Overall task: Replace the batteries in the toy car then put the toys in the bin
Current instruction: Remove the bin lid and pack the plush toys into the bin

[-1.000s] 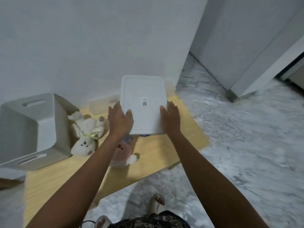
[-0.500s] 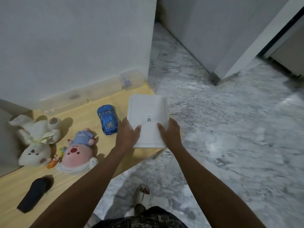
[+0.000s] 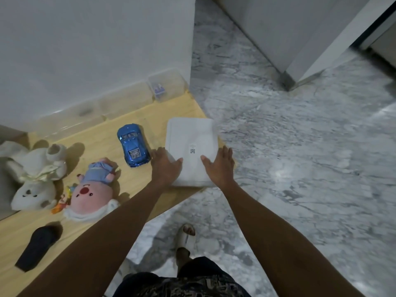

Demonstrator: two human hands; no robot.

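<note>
Both hands rest on a flat white lid (image 3: 191,151) lying at the right-hand corner of the low wooden table (image 3: 102,133), its long axis running from six to twelve o'clock. The left hand (image 3: 165,168) clasps the lid's near-left edge, thumb on top and fingers curled over the side. The right hand (image 3: 220,166) lies flat on the near-right part, fingers together and thumb spread inward; I cannot tell whether it grips the edge.

The blue toy car (image 3: 133,145) sits upright just beside the left hand, at about ten o'clock from its knuckles, nose toward six, its length running roughly parallel to the lid. The left hand is clearly nearer; the right would have to cross the lid.

A pink plush pig (image 3: 91,189) and a white plush rabbit (image 3: 34,179) lie farther out at nine o'clock. A clear box (image 3: 165,87) stands against the wall at twelve; whether it holds the batteries I can't make out. The battery change looks not yet begun.
</note>
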